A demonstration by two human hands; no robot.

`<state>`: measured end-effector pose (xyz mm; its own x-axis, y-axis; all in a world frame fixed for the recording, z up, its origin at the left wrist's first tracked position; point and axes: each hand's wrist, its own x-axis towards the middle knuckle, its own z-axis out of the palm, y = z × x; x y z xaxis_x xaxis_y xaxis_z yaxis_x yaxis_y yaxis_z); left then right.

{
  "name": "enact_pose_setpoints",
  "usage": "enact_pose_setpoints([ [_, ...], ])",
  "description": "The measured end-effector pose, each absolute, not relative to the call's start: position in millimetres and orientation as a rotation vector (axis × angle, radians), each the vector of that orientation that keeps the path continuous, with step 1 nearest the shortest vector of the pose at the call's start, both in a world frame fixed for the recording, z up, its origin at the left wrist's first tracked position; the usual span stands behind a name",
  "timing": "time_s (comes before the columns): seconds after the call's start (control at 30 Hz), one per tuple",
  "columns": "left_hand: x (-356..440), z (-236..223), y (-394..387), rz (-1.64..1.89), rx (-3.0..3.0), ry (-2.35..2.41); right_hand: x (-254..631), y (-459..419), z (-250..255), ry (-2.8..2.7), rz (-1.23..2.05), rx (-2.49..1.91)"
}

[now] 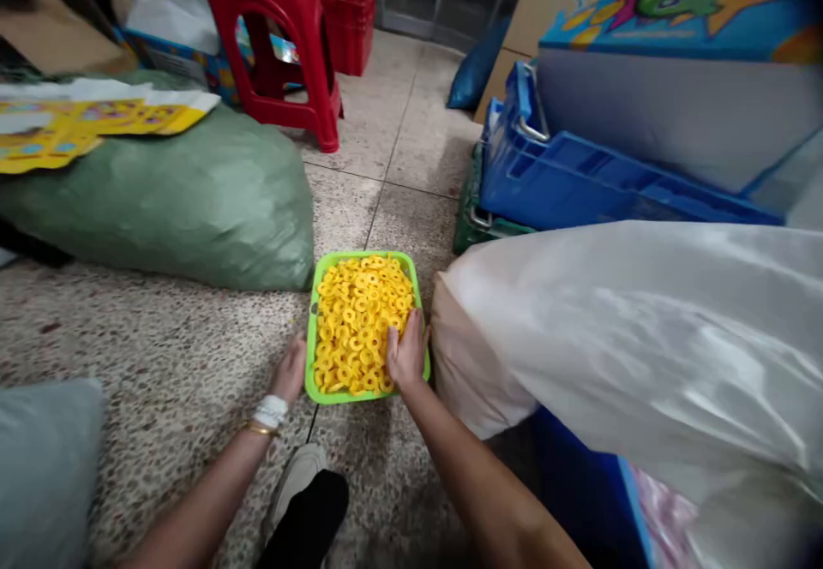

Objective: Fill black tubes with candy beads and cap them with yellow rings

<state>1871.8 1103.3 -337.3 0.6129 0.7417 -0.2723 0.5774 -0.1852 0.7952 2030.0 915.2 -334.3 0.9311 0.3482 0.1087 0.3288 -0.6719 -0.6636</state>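
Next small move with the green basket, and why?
Probably settle the left hand more firmly on the green basket: it is at the outer left side, while the right hand reaches over the right side, above the yellow rings.

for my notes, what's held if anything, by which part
The green basket, by opposite sides: left hand against its left side, right hand over its right rim.

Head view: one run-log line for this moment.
left hand: left side of green tray | right hand: right rim, thumb over yellow rings | green sack: left of tray
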Motion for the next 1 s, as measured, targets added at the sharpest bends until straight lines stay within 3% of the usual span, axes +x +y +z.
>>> enact_pose_setpoints([
  [0.27,1920.7,-336.4,1100.0,0.353,2.186,0.886,2052.7,912.0,-335.4,-0.558,-0.018,-2.397],
  [0.53,1986.0,-325.9,1105.3,0.326,2.407,0.585,2084.2,917.5,-341.1,-0.614,0.186,-2.401],
  [0.73,1940.2,-329.0,1116.2,0.469,1.833,0.944,2082.9,888.6,-334.0,-0.362,0.156,-2.261],
  [1.0,1902.6,-341.3,1118.8,0.019,1.363,1.068,2087.3,881.5,-349.4,-0.227,0.303,-2.317],
])
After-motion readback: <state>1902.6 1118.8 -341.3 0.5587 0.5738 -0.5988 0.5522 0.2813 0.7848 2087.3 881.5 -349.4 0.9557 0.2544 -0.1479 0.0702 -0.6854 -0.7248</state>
